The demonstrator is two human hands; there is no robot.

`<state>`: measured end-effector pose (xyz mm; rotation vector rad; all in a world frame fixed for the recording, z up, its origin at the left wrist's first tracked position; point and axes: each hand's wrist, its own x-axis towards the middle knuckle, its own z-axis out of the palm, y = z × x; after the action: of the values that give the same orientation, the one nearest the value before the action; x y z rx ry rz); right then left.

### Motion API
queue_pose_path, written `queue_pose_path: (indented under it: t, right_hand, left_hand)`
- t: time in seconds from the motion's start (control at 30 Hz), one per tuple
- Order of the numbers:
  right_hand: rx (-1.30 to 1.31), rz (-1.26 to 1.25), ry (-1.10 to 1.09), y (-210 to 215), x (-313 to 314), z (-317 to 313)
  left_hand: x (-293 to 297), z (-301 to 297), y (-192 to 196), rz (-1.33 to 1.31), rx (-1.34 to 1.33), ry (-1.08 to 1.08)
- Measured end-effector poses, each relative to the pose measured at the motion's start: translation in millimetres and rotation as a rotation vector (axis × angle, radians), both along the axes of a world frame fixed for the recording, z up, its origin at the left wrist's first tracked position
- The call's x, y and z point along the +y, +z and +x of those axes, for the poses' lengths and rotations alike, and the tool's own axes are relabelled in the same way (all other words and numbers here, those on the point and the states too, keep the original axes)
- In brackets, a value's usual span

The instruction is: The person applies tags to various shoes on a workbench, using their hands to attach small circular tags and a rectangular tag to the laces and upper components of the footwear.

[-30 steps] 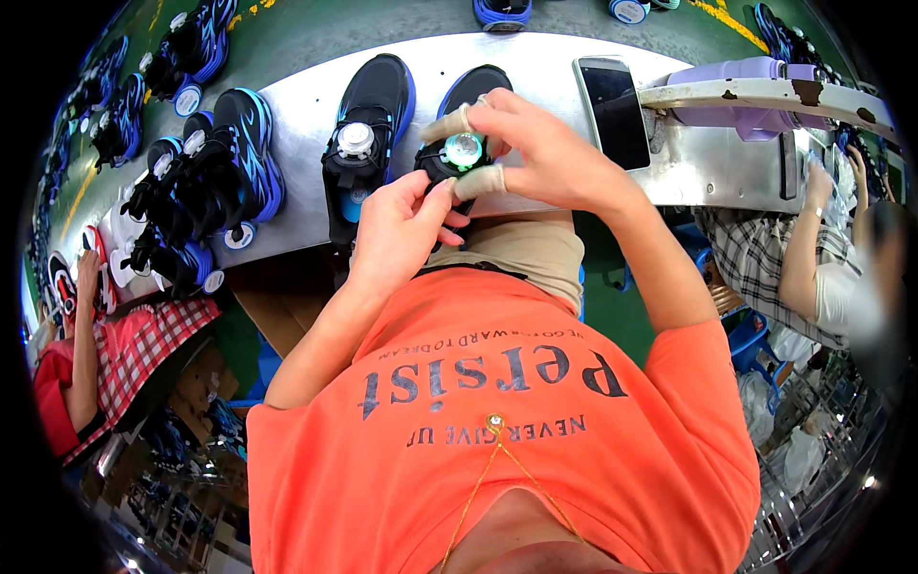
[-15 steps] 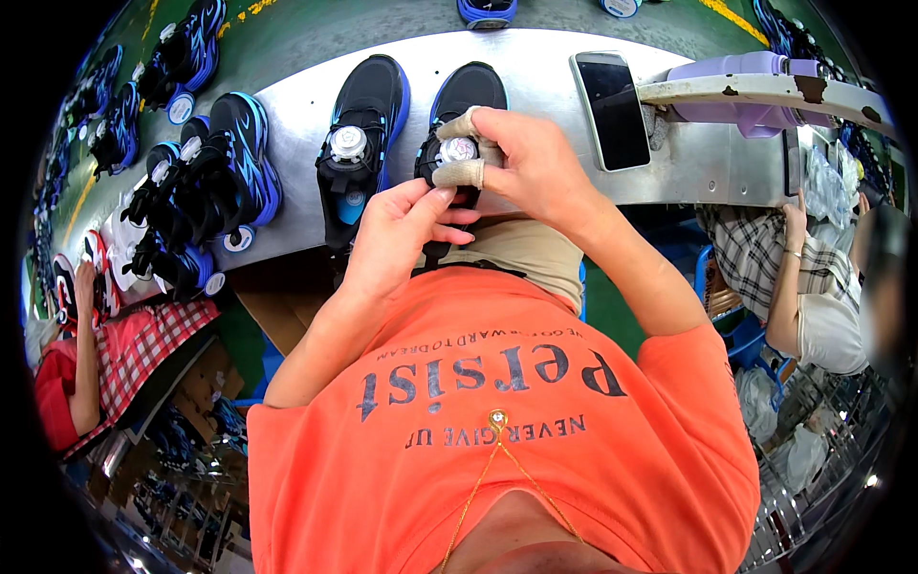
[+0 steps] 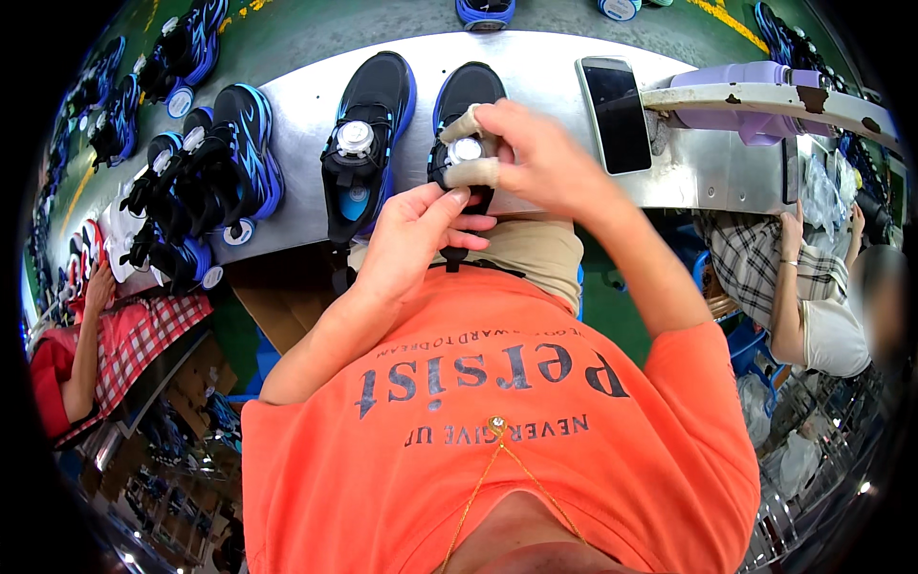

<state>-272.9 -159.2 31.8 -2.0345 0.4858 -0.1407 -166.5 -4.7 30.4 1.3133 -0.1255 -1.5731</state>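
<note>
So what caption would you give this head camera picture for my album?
Right hand pinches the round dial on a black shoe while the left hand steadies it on the metal table.

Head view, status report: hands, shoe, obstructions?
Right hand pinching round dial on right black shoe. Left hand at its near end. Second shoe alongside, phone right; neither obstructs.

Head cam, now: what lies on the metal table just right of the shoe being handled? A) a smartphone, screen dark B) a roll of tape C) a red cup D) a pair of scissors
A: a smartphone with a dark screen lies flat on the metal table, right of the shoe that the right hand fingers.
</note>
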Motion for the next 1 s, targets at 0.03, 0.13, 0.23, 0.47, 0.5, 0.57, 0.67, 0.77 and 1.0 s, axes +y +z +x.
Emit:
queue_pose_path:
  t: [0.03, 0.13, 0.23, 0.47, 0.5, 0.57, 0.67, 0.77, 1.0]
  right_hand:
    - [-0.037, -0.010, 0.041, -1, -3, 2]
    - [-0.088, -0.072, 0.075, -5, -2, 1]
    - [-0.146, -0.139, -0.191, -17, 24, -1]
    - [0.053, -0.075, 0.042, 4, 1, 9]
    - [0.044, -0.128, 0.085, 0, 0, 12]
    - [0.044, 0.123, 0.117, -7, -11, 13]
    - [0.009, 0.371, 0.094, -19, -14, 14]
    - [0.159, 0.197, 0.136, -2, -14, 14]
    - [0.089, -0.009, -0.022, 4, 0, 2]
  left_hand:
    - [0, 0, 2, 0.009, -0.030, -0.010]
    - [-1, -8, 1, 0.025, -0.063, -0.018]
    - [-2, -9, -3, 0.007, -0.053, 0.029]
    - [-7, -6, 7, 0.059, -0.031, 0.073]
    - [-7, -6, 7, 0.058, -0.030, 0.074]
    - [-6, -10, 3, 0.057, -0.040, 0.057]
    - [-9, -9, 4, 0.053, -0.027, 0.085]
    - [-5, -6, 2, 0.035, 0.005, 0.080]
    - [-2, -4, 1, -0.015, 0.038, 0.114]
